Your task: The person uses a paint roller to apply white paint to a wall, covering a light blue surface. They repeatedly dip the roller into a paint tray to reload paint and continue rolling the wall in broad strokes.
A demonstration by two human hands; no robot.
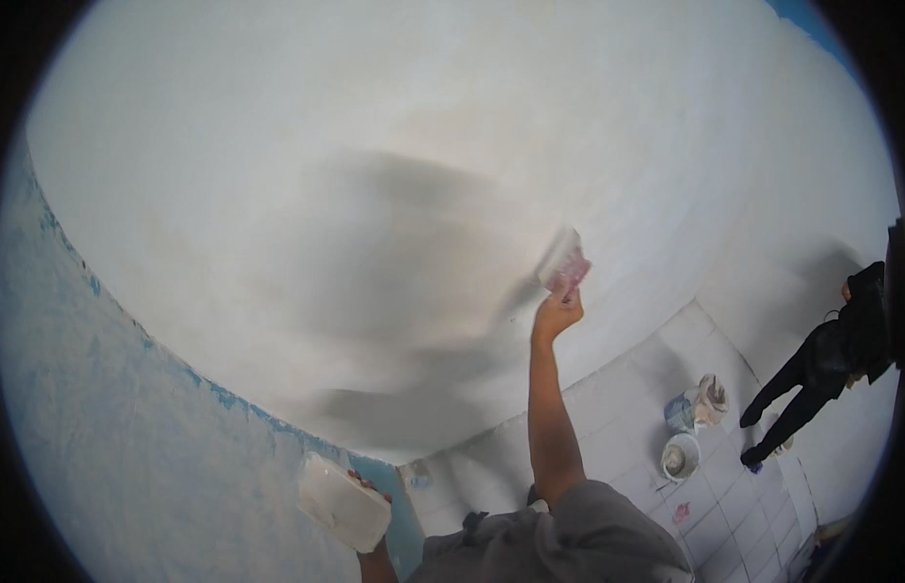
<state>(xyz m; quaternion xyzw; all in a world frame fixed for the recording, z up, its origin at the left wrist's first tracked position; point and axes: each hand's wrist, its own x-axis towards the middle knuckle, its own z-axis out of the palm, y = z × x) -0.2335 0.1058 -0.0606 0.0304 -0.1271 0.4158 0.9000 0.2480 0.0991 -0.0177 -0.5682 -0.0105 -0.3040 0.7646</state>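
Note:
My right hand (558, 315) is raised in front of a whitish plastered wall (438, 102) and grips a putty knife (565, 266). The knife has a reddish handle part and a pale, broad blade, slightly blurred; whether the blade touches the wall I cannot tell. Low on the left, my left hand (371, 484) holds a flat, pale rectangular board (344, 503) from beneath, with its fingertips showing at the far edge. The board's face looks smeared with whitish material. Most of the left palm is hidden behind the board.
A side wall (117, 408) with patchy blue paint meets the white wall at left. On the tiled floor (722, 503) to the right stand a white bucket (680, 458) with whitish contents, a blue-white container (681, 412) and a bag (712, 401). A person in dark clothes (824, 357) stands beyond them.

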